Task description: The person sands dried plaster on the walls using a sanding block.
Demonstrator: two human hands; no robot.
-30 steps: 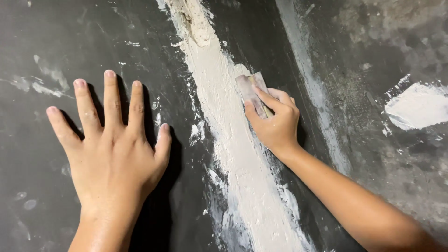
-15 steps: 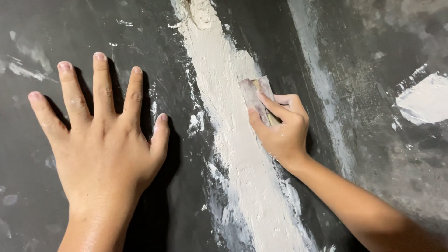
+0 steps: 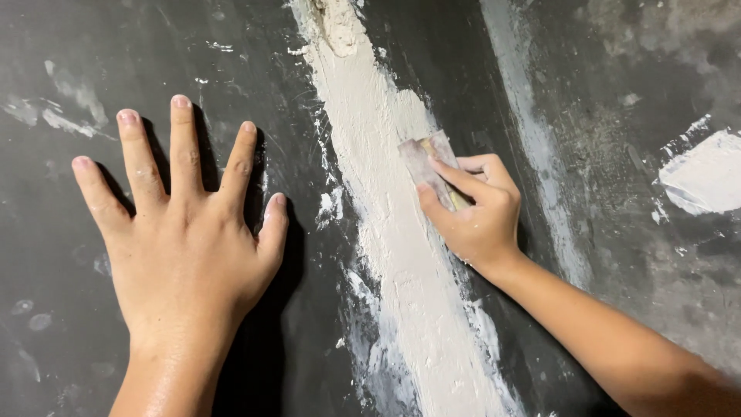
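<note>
My right hand (image 3: pixel 475 212) grips a small flat scraper (image 3: pixel 426 161) smeared with pale putty. The blade lies against a long whitish putty strip (image 3: pixel 386 193) that runs from the top of the dark wall (image 3: pixel 116 46) down to the bottom. My left hand (image 3: pixel 181 232) rests flat on the wall to the left of the strip, its fingers spread and holding nothing.
A second, thinner grey streak (image 3: pixel 532 154) runs down the wall right of the strip. A white putty patch (image 3: pixel 706 177) sits at the far right. Small white flecks (image 3: pixel 69 116) dot the wall at the upper left.
My right hand with the scraper has slid a little down the putty strip. My left hand stays pressed flat on the wall.
</note>
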